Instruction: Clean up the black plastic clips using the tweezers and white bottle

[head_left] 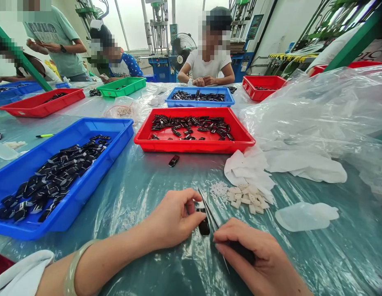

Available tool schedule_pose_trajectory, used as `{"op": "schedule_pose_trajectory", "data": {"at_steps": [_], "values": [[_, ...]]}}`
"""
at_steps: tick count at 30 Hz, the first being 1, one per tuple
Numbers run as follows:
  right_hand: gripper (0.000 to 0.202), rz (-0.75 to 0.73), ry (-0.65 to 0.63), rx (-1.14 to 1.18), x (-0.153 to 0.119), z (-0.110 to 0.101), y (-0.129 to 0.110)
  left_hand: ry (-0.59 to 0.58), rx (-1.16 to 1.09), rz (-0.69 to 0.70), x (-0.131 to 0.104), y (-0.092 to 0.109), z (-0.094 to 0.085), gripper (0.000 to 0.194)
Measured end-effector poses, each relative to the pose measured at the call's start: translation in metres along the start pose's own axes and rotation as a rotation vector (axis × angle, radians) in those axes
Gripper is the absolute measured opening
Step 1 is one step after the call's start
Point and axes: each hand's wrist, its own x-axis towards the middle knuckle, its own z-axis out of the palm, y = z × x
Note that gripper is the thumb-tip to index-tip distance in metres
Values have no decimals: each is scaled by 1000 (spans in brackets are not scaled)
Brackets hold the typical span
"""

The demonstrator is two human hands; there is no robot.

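Observation:
Beside the table's middle, my left hand [178, 213] bends its thumb and forefinger around a small glossy black piece [204, 227] lying on the plastic sheet. My right hand [249, 250] pinches a pair of metal tweezers [210, 211], whose points reach up toward the left fingertips. A dark thing shows under the right fingers; its kind is hidden. Just past the tweezers lie a heap of thin white bits [218, 192] and a pile of cream-coloured flat pads [248, 197]. Another black piece [174, 160] lies alone near the red tray.
A blue tray [116, 164] heaped with black pieces stands at left, a red tray [193, 146] of them ahead. To the right are a soft plastic bottle [304, 216], white cloth [246, 168] and clear plastic sheeting [326, 111]. Several people sit or stand across the table.

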Motion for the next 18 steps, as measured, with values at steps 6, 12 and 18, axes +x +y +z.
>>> {"op": "schedule_pose_trajectory", "data": {"at_steps": [6, 12, 18], "values": [[14, 5, 64, -111, -2, 0, -1, 25, 337, 113, -4, 5, 0, 27], [24, -5, 49, -237, -6, 1, 3, 58, 204, 156, -7, 2, 3, 19], [25, 21, 23, -278, -4, 0, 2, -1, -97, 41, -5, 2, 8, 7]]}}
